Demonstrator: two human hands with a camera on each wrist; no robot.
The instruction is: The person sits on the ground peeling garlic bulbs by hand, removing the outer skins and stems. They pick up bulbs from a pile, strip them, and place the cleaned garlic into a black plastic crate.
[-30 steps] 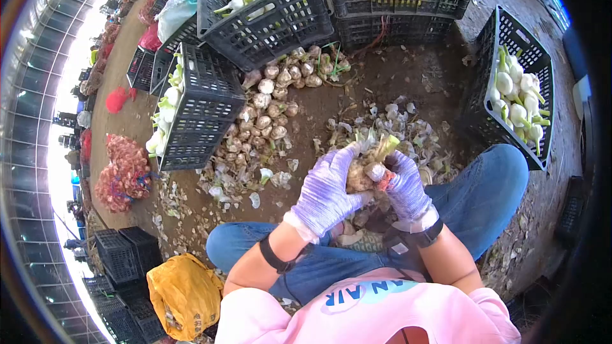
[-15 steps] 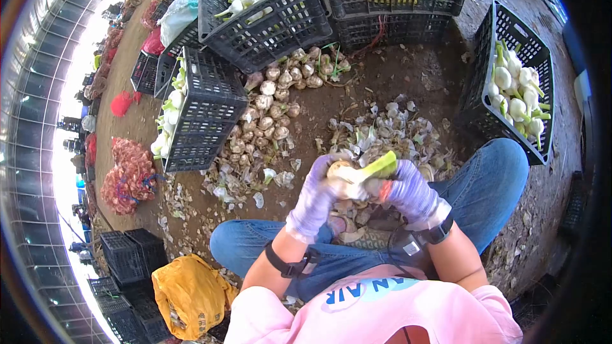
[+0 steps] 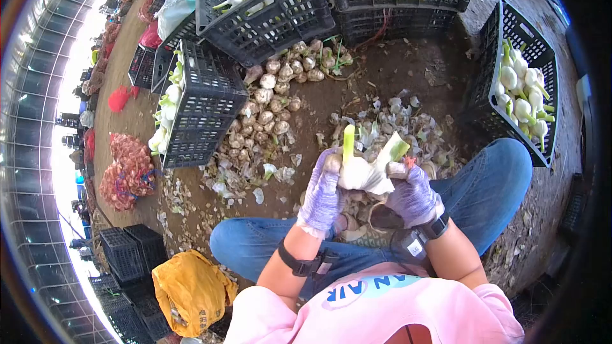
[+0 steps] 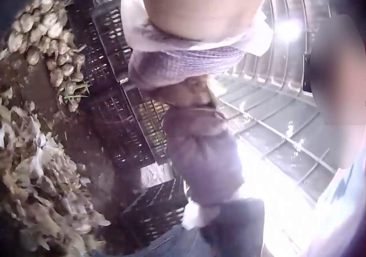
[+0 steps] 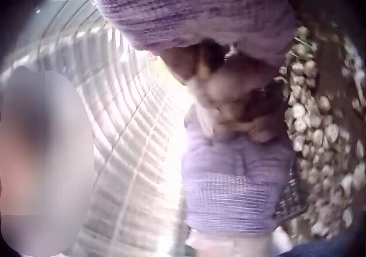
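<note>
Between both gloved hands, in the head view, is a white garlic bulb point(image 3: 364, 175) with a green stem piece rising at its left and a wider pale-green piece leaning right. The left hand point(image 3: 322, 194) grips the bulb's left side, thumb on top. At the right side the right hand point(image 3: 411, 194) pinches the bulb and its outer layers, an orange-red patch showing at a fingertip. In the left wrist view the left hand point(image 4: 183, 68) hides most of the bulb. The right wrist view shows the hands' fingers close together, blurred, the bulb's details unclear.
Unpeeled bulbs point(image 3: 264, 114) lie in a heap beyond the left knee, with loose skins point(image 3: 398, 121) in front of the hands. Crates of white garlic stand at the left point(image 3: 201, 114), back point(image 3: 274, 19) and right point(image 3: 475, 108). A yellow bag point(image 3: 188, 293) sits at lower left.
The bulb has turned from brownish outer skin to a white surface, its stem now parted into two upright pieces. The hands have turned and moved slightly apart around it.
</note>
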